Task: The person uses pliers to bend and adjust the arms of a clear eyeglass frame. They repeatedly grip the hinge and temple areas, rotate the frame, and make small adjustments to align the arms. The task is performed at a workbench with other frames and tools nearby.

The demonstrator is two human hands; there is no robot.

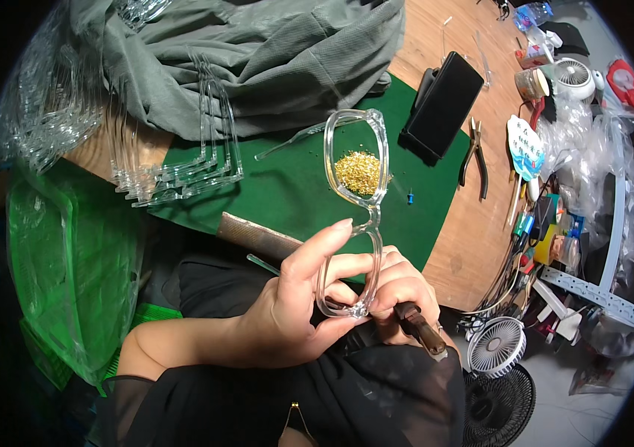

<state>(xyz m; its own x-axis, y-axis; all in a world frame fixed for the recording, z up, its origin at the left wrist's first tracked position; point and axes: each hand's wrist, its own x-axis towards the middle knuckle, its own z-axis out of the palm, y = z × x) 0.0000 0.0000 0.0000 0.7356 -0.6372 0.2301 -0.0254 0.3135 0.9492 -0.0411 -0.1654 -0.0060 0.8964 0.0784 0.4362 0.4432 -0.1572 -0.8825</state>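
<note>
My left hand (279, 320) is closed on a clear plastic eyeglass frame (374, 216), held up on end with its bridge near my fingertips. My right hand (410, 287) meets the frame's lower corner. In its curled fingers is a screwdriver-like tool with a brown handle (422, 330); its tip is hidden. A clear stick-like piece (263, 264) juts out by my left hand. Behind the upper rim, a heap of small gold screw-like pieces (359, 171) lies on the green mat (272, 182). Another clear temple arm (294, 140) extends left of the rim.
Several clear eyeglass frames (205, 173) stand at the mat's left, near grey cloth (257, 59). A black phone (447, 104), pliers (473, 160) and a small blue piece (410, 197) lie right. A worn strip (257, 235) edges the mat. Fans (495, 346) stand lower right.
</note>
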